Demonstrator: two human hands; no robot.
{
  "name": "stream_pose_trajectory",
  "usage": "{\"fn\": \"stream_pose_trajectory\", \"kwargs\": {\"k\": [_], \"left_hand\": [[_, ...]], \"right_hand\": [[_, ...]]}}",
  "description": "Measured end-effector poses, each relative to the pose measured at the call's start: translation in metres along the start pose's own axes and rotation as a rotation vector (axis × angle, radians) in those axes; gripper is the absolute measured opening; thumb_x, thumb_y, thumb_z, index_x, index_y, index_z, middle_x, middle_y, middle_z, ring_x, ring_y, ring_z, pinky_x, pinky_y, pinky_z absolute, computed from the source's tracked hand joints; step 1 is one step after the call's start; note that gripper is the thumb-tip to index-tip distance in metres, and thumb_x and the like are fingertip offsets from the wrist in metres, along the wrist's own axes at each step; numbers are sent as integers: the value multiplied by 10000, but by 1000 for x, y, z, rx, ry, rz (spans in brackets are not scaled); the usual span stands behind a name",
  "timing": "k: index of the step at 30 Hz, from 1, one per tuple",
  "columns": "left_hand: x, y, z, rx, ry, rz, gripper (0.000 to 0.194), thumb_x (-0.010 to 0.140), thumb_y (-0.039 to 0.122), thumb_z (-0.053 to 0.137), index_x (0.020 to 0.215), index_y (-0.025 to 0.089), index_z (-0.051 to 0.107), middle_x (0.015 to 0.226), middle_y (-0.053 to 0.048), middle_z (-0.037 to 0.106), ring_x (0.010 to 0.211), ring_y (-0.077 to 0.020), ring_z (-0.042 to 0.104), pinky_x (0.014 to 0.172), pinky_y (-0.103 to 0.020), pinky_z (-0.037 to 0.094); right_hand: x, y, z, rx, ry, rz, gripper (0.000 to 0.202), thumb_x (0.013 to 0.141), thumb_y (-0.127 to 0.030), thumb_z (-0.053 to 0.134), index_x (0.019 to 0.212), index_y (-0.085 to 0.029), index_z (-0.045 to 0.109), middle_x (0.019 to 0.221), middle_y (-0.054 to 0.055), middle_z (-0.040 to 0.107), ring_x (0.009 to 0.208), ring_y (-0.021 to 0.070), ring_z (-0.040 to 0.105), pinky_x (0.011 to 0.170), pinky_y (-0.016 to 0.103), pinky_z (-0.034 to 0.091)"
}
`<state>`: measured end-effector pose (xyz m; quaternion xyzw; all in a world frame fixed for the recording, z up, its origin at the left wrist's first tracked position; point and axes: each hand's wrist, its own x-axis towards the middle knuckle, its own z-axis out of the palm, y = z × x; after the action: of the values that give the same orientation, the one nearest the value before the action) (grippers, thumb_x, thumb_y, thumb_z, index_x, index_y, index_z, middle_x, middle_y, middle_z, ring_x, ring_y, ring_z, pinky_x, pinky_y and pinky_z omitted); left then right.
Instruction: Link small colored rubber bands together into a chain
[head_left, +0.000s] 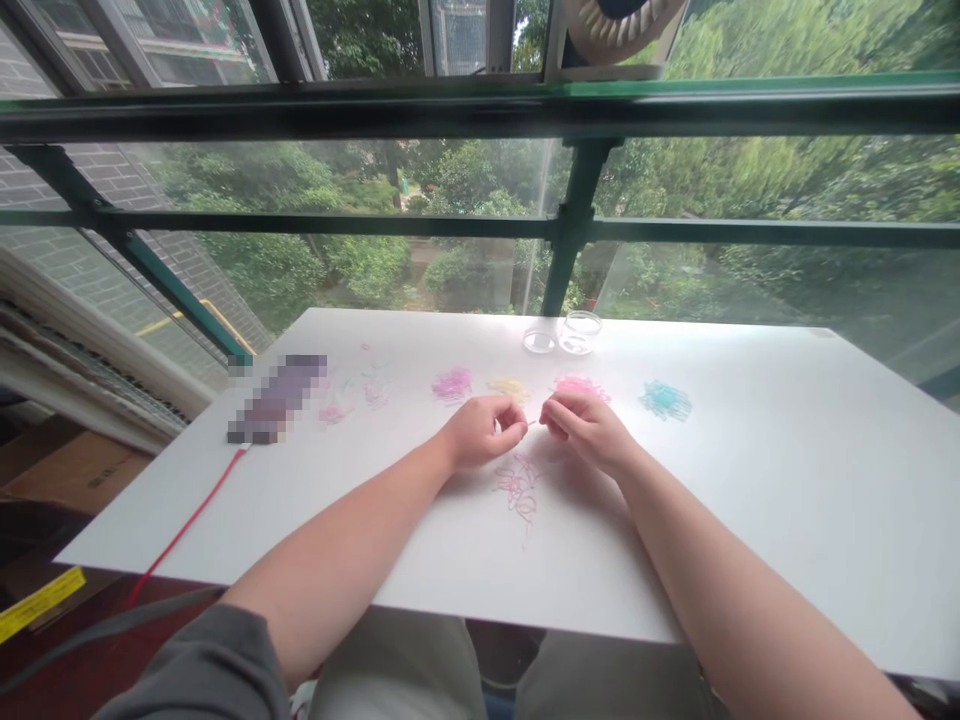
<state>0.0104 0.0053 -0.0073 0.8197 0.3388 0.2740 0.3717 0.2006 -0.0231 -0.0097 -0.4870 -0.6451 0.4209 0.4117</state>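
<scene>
Over the middle of the white tabletop, my left hand (489, 432) pinches a thin pink strand (532, 423) between thumb and fingertips. Its tip points at my right hand (583, 428), whose fingers are curled closed just beside it; what they hold, if anything, is hidden. Below the hands lies a loose heap of pinkish looped strands (519, 487). Beyond them are separate piles of similar small strands: purple (452, 384), yellow (508, 388), pink (576, 386) partly behind my right hand, and teal (665, 399).
A clear round container (581, 332) and a clear lid (538, 342) sit at the table's far edge. On the left, a blurred dark device (281, 398) has a red cable (191, 520) running off the front edge. Paler strands (375, 385) lie scattered nearby. Behind the white table (787, 480) are railings and glass.
</scene>
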Motion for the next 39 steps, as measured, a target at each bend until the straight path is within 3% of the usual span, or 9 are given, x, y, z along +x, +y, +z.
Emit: {"fn": "stream_pose_trajectory", "kwargs": {"k": [6, 12, 18, 31, 39], "left_hand": [[0, 0, 1, 10, 6, 2, 144, 758, 269, 544, 735, 138, 601, 672, 2, 614, 542, -64, 482, 525, -182, 387], [0, -3, 5, 27, 45, -4, 122, 734, 254, 557, 715, 141, 600, 660, 7, 616, 539, -66, 487, 529, -184, 392], [1, -1, 4, 57, 40, 2, 92, 706, 222, 559, 675, 143, 596, 647, 9, 619, 535, -66, 493, 533, -183, 394], [1, 1, 2, 37, 8, -19, 126, 721, 255, 549, 685, 146, 600, 650, 12, 610, 531, -66, 479, 542, -189, 396], [1, -2, 3, 24, 35, -47, 148, 723, 279, 553, 678, 145, 596, 642, 4, 602, 542, -80, 490, 517, -193, 391]], "right_hand": [[-2, -4, 1, 126, -81, -70, 178, 741, -317, 635, 788, -153, 583, 669, 5, 557, 569, 99, 481, 533, 241, 374], [-2, -1, 6, 58, -121, -48, 182, 759, -323, 620, 745, -148, 574, 571, -24, 483, 492, 78, 391, 464, 227, 293], [-3, 0, 6, 47, -166, -20, 180, 769, -326, 608, 767, -156, 550, 607, -9, 531, 514, 97, 464, 476, 231, 349], [-3, -4, 5, -24, -146, 37, 109, 774, -264, 548, 736, -162, 556, 595, -15, 525, 494, 107, 508, 484, 245, 409], [-3, -5, 3, -175, -60, -74, 110, 748, -267, 574, 705, -166, 575, 566, -18, 497, 508, 95, 422, 484, 236, 342]]}}
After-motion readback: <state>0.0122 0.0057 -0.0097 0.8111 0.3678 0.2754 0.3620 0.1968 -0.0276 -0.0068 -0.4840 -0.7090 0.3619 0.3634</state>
